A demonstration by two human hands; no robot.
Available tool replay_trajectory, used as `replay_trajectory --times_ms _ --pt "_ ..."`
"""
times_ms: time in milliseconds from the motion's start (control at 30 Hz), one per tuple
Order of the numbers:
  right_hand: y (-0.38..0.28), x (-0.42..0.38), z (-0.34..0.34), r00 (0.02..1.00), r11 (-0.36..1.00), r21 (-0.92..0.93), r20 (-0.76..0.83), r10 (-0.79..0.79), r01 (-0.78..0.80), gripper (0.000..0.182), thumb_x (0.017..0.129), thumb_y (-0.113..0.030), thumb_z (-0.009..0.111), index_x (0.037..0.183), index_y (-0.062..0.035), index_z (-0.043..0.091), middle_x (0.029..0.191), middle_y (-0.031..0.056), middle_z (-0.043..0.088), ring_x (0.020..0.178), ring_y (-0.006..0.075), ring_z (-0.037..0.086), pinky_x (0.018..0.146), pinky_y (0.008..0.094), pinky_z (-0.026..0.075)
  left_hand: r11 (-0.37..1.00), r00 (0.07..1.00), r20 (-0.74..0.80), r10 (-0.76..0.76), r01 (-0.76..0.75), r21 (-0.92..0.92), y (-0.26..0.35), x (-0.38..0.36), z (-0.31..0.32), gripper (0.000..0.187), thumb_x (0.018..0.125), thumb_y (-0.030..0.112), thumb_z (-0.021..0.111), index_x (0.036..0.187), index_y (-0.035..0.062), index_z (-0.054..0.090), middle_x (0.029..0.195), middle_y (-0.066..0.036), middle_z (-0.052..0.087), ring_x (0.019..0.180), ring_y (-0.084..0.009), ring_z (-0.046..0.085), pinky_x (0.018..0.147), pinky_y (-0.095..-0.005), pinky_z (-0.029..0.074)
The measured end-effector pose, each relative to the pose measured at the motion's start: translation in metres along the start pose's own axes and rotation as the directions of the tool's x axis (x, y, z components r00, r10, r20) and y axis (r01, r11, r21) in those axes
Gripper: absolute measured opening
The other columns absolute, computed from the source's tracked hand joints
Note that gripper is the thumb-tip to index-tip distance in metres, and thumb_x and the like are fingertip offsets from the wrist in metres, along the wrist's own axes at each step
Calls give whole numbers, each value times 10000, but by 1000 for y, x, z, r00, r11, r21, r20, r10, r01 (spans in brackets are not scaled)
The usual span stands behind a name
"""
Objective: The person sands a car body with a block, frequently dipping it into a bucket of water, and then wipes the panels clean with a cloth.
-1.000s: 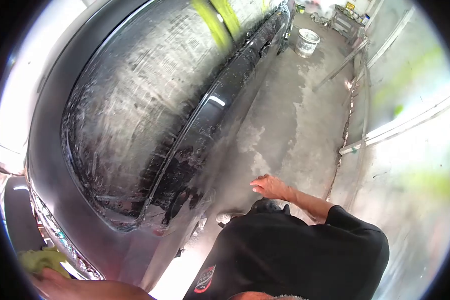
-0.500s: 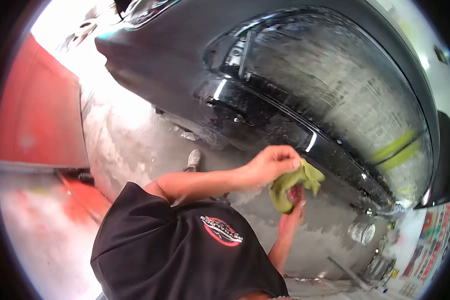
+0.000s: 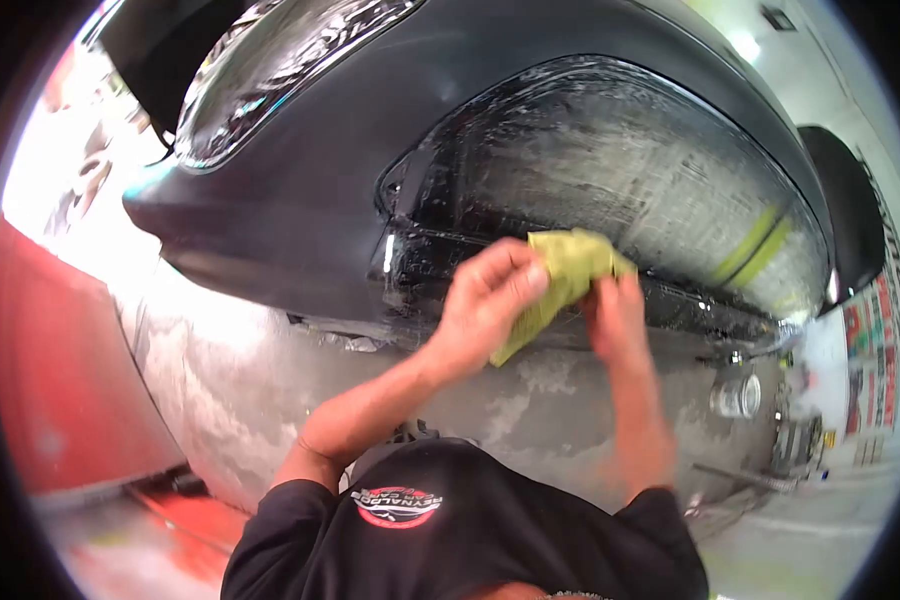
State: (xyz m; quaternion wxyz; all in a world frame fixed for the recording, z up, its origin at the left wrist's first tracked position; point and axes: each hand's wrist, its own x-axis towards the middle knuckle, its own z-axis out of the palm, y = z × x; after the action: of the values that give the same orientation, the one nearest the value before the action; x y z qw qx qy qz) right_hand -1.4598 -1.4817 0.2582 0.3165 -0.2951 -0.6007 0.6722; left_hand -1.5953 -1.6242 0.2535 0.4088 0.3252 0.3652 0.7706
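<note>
A yellow-green cloth [image 3: 570, 262] is stretched between my two hands in front of the dark car door [image 3: 430, 270]. My left hand [image 3: 485, 305] pinches its upper left part between thumb and fingers, and a long corner hangs down beside that hand. At the cloth's right end my right hand [image 3: 618, 310] grips the edge, its fingers partly hidden and slightly blurred. Behind the cloth, in this view, lie the door's lower window edge and the wet, streaky side window [image 3: 610, 170].
A red panel [image 3: 60, 370] stands at the left. On the right, a white bucket [image 3: 738, 396] sits on the wet concrete floor [image 3: 530, 405], near a long bar [image 3: 745, 478]. The car's side mirror [image 3: 842, 200] juts out at the upper right.
The cloth has gone from bunched up to spread out, raised higher against the car. My right hand has come up from below to its right end. The view has shifted.
</note>
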Motion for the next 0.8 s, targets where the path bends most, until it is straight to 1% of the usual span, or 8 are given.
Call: replay_trajectory --times_ms 67,200,300,400,533,567,700,800 --pt "-58 42 7 983 892 -418 124 -134 174 307 1024 -139 521 1244 -13 694 1062 70 737 938 159 689 822 320 565 989 991 -34 130 -132 -64 35 35 1 196 1037 192 642 1103 8 640 976 8 648 891 -51 580 789 -242 505" --pt "-147 149 40 820 604 -594 180 -544 531 302 915 -219 576 979 36 727 775 85 721 713 111 629 631 347 483 891 891 -47 452 -448 78 92 125 -1 197 1022 153 646 1114 -21 654 968 -6 660 873 -68 579 783 -237 502" --pt "-176 205 85 594 72 -858 289 -751 509 424 839 -358 625 666 26 675 591 214 640 541 406 636 542 486 495 737 761 -100 641 -574 357 101 175 -25 202 1024 135 635 1147 -19 676 948 -9 673 858 -75 590 769 -235 498" --pt "-135 220 147 477 119 -844 175 -861 524 399 874 -339 616 633 -34 706 623 232 652 594 428 672 620 513 559 501 659 -98 746 -458 734 89 173 -65 347 1001 117 659 1328 7 618 1237 -85 664 1092 -167 626 970 -320 495" --pt "-65 278 208 842 268 -807 448 -300 526 566 1016 -549 469 1088 -64 753 1057 172 756 991 345 722 890 470 568 462 610 -153 778 -390 796 61 151 -99 434 1019 84 614 1436 16 512 1366 -115 605 1241 -210 559 1064 -352 430" --pt "-60 289 209 432 -230 -668 667 -608 708 566 1008 -564 471 1241 -92 677 1272 125 690 1161 314 655 1009 453 513 466 607 -155 779 -396 791 57 146 -93 436 1022 82 607 1440 11 503 1376 -118 600 1251 -212 554 1069 -348 424" --pt "-83 302 212 436 -143 -656 633 -640 742 553 1003 -610 445 1348 -221 634 1359 105 636 1213 303 625 1043 481 489 433 579 -159 800 -374 820 40 133 -70 420 1035 60 561 1445 5 487 1426 -126 577 1310 -215 524 1123 -365 369" --pt "-104 296 153 693 17 -760 582 -425 649 537 1027 -600 417 1385 -252 616 1308 117 662 1191 316 647 1031 513 501 383 559 -133 818 -357 852 25 123 -64 417 1043 36 522 1455 -1 472 1463 -146 559 1352 -235 513 1167 -397 338"
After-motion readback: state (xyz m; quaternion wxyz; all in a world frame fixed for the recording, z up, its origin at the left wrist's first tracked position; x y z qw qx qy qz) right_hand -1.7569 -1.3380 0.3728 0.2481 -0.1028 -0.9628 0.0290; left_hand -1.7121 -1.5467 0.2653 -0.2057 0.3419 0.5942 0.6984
